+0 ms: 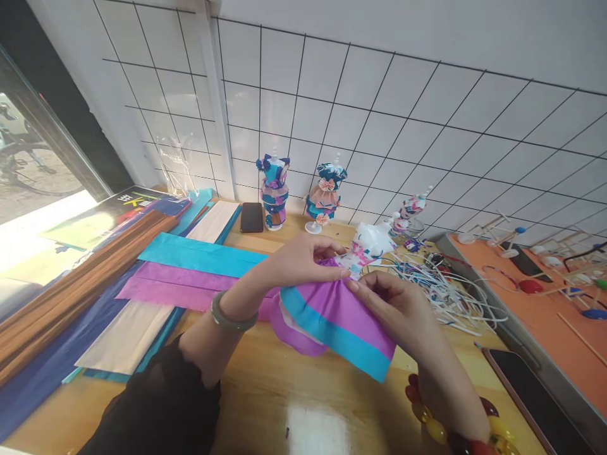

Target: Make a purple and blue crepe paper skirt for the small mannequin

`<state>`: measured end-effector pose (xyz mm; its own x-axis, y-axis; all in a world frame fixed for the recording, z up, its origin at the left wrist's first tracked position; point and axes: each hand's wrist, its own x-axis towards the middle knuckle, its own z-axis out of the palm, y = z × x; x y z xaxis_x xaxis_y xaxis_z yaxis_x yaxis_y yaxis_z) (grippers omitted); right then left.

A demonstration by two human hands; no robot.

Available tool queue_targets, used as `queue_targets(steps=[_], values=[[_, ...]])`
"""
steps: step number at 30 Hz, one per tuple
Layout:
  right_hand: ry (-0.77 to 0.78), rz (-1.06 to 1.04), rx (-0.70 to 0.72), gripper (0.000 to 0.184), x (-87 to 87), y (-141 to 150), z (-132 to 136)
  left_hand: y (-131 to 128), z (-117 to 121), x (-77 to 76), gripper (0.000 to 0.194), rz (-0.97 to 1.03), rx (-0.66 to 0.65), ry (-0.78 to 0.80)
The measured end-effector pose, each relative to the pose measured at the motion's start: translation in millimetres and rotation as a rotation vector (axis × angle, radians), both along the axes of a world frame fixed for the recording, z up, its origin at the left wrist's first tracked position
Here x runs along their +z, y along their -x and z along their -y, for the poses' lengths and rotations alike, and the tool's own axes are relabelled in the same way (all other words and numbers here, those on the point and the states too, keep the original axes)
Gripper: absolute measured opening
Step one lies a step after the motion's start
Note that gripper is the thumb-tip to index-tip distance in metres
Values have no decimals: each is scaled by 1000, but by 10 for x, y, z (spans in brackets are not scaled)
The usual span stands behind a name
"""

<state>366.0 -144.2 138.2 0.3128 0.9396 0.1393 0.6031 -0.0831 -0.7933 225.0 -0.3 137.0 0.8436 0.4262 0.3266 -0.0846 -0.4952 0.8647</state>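
A small white dress-form mannequin (372,243) with pink and blue specks lies tilted between my hands, its neck end pointing up and right. Around its waist gathers a purple crepe paper skirt (348,313) with a turquoise hem, fanned toward me. My left hand (303,260) is closed at the waist, thumb pressing the gathered edge from the left. From the right, my right hand (401,309) pinches the same gathered edge between thumb and fingers. Some right-hand fingers are hidden behind the paper. More purple and pale paper shows under the skirt at left.
Turquoise (208,253) and pink-purple crepe strips (175,287) lie at left, near a long brown roll (90,284). Dressed mannequins (275,189) stand by the tiled wall. White cords (441,291) tangle at right. Phones lie at the back (251,217) and right (526,392).
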Motion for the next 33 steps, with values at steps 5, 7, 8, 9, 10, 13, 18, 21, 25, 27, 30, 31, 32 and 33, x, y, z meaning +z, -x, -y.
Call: queue_targets(steps=[5,7,8,9,10,13,18,21,25,27,30,31,32,33], values=[[-22,123,-63,34,-2,0,3,-56,14,-54,48,0,-21,172],[-13,157,-84,33,10,3,8,-66,27,-59,54,-15,-43,225],[-13,175,-96,32,16,5,11,-69,34,-61,57,-23,-42,231],[-14,193,-107,31,21,6,14,-71,38,-62,61,-30,-32,227],[-14,208,-116,30,25,6,16,-72,41,-64,64,-36,-22,217],[-17,209,-112,30,24,-8,16,-77,34,-76,65,-32,-33,202],[-24,162,-98,34,-18,-53,2,-90,11,-101,56,9,-70,186],[-22,185,-110,35,-27,-58,3,-98,14,-110,56,-3,-53,174],[-4,262,-158,39,-11,-35,14,-104,16,-111,54,-7,-51,172],[-7,317,-211,42,-5,-28,19,-106,14,-107,53,-4,-44,171],[-15,344,-221,40,5,-25,28,-110,14,-99,53,-3,-29,183],[-19,330,-197,37,9,-25,31,-111,15,-98,53,-1,-28,191],[-24,312,-169,34,13,-24,35,-113,17,-97,53,2,-23,197],[-33,293,-146,32,19,-22,40,-114,18,-97,53,8,-12,201]])
